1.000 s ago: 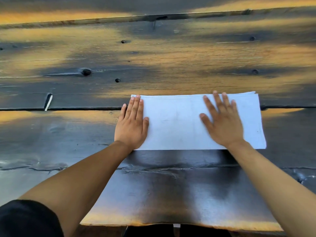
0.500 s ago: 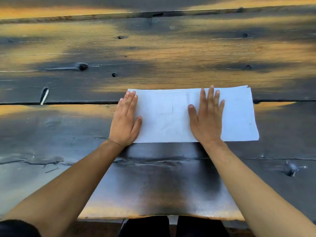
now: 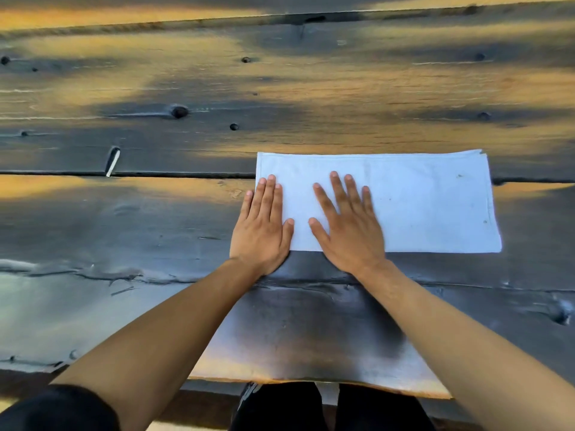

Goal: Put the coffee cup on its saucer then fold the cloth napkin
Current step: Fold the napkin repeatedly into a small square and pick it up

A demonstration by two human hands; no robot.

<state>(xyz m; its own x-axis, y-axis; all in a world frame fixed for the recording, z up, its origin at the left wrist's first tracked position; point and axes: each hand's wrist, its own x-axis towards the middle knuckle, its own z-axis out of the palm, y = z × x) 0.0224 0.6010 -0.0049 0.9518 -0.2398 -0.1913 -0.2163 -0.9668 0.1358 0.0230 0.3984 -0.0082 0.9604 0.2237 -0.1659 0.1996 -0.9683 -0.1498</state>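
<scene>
A white cloth napkin [image 3: 413, 203] lies folded into a long flat rectangle on the dark wooden table [image 3: 280, 325]. My left hand [image 3: 263, 228] rests flat, palm down, over the napkin's left edge, partly on the wood. My right hand [image 3: 348, 225] lies flat on the napkin's left half, fingers spread, close beside the left hand. Neither hand grips anything. No coffee cup or saucer is in view.
The table is made of dark planks with knots, a long seam [image 3: 155, 174] and rough cracks near me. Its front edge [image 3: 311, 381] runs just above my dark-clothed legs [image 3: 280, 405].
My right hand has slid leftward across the napkin, from its right half to beside the left hand. The left hand stayed at the left edge.
</scene>
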